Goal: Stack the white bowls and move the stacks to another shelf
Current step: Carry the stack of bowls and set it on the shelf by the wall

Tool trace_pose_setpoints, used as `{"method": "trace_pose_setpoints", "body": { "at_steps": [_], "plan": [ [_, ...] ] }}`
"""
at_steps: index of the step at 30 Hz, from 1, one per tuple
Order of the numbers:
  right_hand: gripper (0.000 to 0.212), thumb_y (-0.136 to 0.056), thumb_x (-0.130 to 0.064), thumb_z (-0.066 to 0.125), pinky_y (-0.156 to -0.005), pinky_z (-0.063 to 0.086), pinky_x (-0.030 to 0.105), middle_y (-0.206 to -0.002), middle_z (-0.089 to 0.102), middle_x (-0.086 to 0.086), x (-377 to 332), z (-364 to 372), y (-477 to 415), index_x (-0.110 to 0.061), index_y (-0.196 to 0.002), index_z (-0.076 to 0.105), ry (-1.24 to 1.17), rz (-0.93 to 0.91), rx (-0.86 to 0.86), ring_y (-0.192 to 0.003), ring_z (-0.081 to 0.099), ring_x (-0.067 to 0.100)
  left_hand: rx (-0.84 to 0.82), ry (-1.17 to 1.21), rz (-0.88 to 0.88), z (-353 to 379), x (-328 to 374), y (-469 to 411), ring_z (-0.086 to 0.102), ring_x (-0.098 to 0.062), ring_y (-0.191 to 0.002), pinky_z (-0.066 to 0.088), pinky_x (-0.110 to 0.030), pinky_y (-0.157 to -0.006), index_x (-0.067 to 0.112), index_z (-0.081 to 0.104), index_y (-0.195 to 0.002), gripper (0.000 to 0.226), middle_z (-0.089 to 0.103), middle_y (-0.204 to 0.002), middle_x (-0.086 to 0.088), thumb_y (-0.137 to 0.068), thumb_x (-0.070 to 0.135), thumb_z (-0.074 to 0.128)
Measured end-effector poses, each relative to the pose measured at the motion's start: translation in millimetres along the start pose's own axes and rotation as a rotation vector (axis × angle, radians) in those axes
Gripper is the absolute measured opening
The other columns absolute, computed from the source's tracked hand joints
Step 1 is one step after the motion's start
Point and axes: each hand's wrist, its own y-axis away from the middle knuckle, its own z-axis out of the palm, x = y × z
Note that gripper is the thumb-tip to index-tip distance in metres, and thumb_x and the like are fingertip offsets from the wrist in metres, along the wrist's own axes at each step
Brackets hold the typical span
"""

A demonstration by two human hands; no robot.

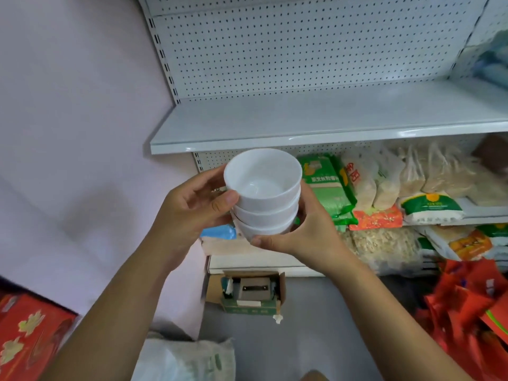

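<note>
A stack of three white bowls (pixel 264 193) is held in the air just below and in front of a white metal shelf (pixel 316 119). My left hand (pixel 192 204) grips the stack from the left, its thumb on the top bowl's side. My right hand (pixel 305 232) holds it from the right, thumb under the lowest bowl and fingers curled behind the stack. The top bowl has nothing in it.
A perforated white back panel (pixel 302 48) rises behind the shelf. The shelf below holds bags of rice and grain (pixel 324 185). On the floor are an open cardboard box (pixel 247 292), red bags (pixel 467 312) at right and a red box (pixel 30 331) at left. A pale wall stands to the left.
</note>
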Motion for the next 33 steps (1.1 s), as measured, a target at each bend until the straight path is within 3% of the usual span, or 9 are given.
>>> {"method": "trace_pose_setpoints", "body": {
  "at_steps": [9,12,17,22,26,33],
  "plan": [
    [0.103,-0.055,-0.017,0.103,-0.092,0.056,0.023,-0.130,0.065,-0.016,36,-3,-145,-0.032,-0.141,0.048,0.043,-0.017,-0.091,-0.119,0.062,0.001,0.140,0.027,-0.010,-21,-25,-121,0.073,-0.012,-0.113,0.064,-0.039,-0.085,0.023,0.068,-0.129,0.049,0.075,-0.124,0.006,-0.079,0.023,0.072],
    [0.101,-0.057,-0.019,0.102,-0.091,0.054,0.019,-0.129,0.062,-0.019,40,-5,-196,-0.033,-0.140,0.046,0.070,-0.043,-0.157,-0.117,0.061,-0.004,0.214,0.043,0.006,-25,-28,-157,0.074,-0.011,-0.108,0.064,-0.038,-0.083,0.023,0.069,-0.126,0.047,0.077,-0.120,0.008,-0.079,0.022,0.072],
    [0.107,-0.057,-0.025,0.101,-0.100,0.056,0.034,-0.131,0.060,-0.021,50,-8,-261,-0.037,-0.144,0.040,0.089,-0.035,-0.259,-0.121,0.060,0.000,0.318,0.054,0.020,-30,-35,-202,0.075,-0.009,-0.106,0.065,-0.037,-0.083,0.025,0.068,-0.125,0.047,0.076,-0.121,0.012,-0.078,0.023,0.071],
    [0.106,-0.057,-0.021,0.101,-0.095,0.054,0.022,-0.132,0.058,-0.022,56,5,-311,-0.036,-0.143,0.041,0.087,-0.040,-0.300,-0.119,0.058,-0.005,0.374,0.060,0.043,-45,-38,-238,0.075,-0.007,-0.105,0.065,-0.034,-0.081,0.023,0.068,-0.126,0.048,0.077,-0.117,0.013,-0.078,0.021,0.071],
    [0.105,-0.058,-0.018,0.100,-0.080,0.050,0.007,-0.127,0.058,-0.024,59,24,-344,-0.035,-0.143,0.040,0.076,-0.027,-0.316,-0.111,0.058,-0.012,0.354,0.035,0.046,-73,-41,-267,0.075,-0.008,-0.103,0.065,-0.033,-0.079,0.024,0.068,-0.126,0.046,0.077,-0.119,0.012,-0.080,0.020,0.070],
    [0.105,-0.058,-0.020,0.101,-0.081,0.051,0.010,-0.126,0.058,-0.021,67,66,-387,-0.032,-0.143,0.039,0.068,0.011,-0.239,-0.109,0.059,-0.011,0.253,0.014,0.013,-132,-47,-319,0.074,-0.013,-0.112,0.065,-0.040,-0.082,0.022,0.069,-0.130,0.049,0.075,-0.126,0.007,-0.081,0.022,0.073]
  ]
}}
